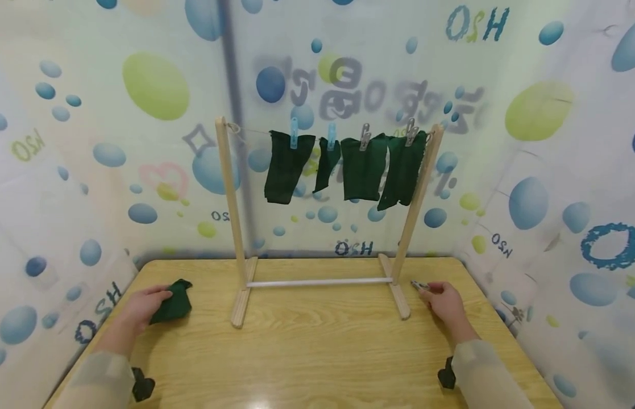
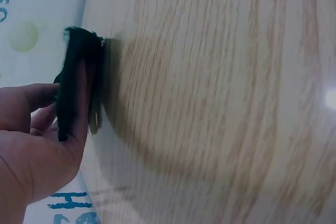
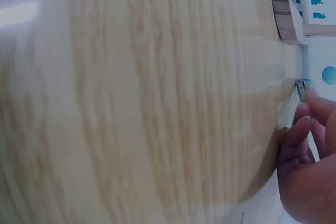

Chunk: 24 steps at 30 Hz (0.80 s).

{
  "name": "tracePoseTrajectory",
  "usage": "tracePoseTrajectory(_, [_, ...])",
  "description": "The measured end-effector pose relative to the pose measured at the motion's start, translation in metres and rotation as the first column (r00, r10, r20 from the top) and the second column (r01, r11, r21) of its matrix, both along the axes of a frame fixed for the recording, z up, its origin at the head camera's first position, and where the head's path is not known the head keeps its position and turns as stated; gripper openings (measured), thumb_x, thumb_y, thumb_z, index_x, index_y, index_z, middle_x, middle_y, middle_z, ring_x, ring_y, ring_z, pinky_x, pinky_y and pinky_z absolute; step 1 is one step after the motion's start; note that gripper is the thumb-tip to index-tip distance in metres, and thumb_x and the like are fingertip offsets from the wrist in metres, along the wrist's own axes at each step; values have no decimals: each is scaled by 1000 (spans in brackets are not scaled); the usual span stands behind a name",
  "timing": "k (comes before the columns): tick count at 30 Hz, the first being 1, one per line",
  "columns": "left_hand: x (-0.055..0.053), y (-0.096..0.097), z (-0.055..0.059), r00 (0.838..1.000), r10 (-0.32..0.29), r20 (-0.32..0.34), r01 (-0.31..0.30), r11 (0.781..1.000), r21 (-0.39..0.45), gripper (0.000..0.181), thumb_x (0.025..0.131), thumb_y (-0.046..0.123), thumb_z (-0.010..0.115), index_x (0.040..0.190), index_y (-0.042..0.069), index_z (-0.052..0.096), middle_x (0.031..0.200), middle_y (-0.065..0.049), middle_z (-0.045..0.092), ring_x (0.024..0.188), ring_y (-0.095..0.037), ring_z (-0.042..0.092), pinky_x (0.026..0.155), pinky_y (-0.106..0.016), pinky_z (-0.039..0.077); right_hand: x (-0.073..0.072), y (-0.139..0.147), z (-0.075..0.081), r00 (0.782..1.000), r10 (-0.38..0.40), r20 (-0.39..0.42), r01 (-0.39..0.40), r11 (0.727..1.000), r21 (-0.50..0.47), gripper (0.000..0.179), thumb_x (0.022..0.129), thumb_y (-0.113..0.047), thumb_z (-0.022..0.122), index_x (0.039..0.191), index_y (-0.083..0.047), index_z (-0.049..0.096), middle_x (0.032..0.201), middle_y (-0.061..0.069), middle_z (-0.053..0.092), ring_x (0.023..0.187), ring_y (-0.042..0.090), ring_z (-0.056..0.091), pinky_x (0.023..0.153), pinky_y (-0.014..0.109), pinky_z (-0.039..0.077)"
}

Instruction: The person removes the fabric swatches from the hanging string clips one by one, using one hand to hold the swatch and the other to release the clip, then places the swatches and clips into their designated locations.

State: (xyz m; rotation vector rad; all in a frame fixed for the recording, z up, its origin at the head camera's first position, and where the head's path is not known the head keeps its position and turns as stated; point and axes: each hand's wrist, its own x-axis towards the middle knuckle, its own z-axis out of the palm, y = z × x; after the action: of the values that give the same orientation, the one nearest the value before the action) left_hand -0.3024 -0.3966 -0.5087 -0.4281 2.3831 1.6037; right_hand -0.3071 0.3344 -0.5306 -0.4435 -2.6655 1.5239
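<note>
My left hand [image 1: 143, 307] pinches a small dark green cloth [image 1: 175, 304] over the left side of the table. In the left wrist view the cloth [image 2: 79, 77] is folded over the fingers, which partly hide behind it. On the right, my right hand [image 1: 445, 307] grips a grey clothespin [image 1: 418, 284] between thumb and fingers, beside the rack's right foot. The right wrist view shows the clothespin's tip [image 3: 301, 85] beyond the fingertips. Between the hands stands a wooden drying rack [image 1: 230, 199]. Dark green cloths [image 1: 289, 170] hang from its line by blue clothespins [image 1: 294, 133] and grey clothespins [image 1: 365, 137].
The rack's feet [image 1: 399, 301] rest on the wooden table [image 1: 312, 346], joined by a white bar [image 1: 317, 282]. A patterned curtain [image 1: 158, 142] encloses the table at the back and both sides. Dark wrist devices [image 1: 142, 385] sit at both sleeves.
</note>
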Motion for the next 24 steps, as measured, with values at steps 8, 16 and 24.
tracePoseTrajectory(8, [1,-5,-2,995,-77,-62,61,973,-224,68,113,25,55,163,-15,32,166,-48,24,152,-68,25,125,-75,30,0,2,-6,1000,31,1,-31,989,144,56,108,-26,67,146,13,55,141,37,57,124,46,58,104,53,49])
tracePoseTrajectory(16, [-1,0,6,990,-110,-83,109,994,-18,70,119,28,46,172,-8,16,175,-41,10,152,-51,44,112,-49,56,-1,1,-12,1000,17,-7,-16,986,165,55,108,-28,66,146,11,55,145,38,53,133,51,53,116,64,42])
tracePoseTrajectory(24, [1,6,5,992,-112,-65,98,977,-187,66,116,22,50,167,-12,27,167,-47,25,147,-62,43,115,-61,52,0,-1,-11,1000,20,2,-20,985,170,55,108,-28,66,147,10,55,146,38,52,135,52,52,118,65,41])
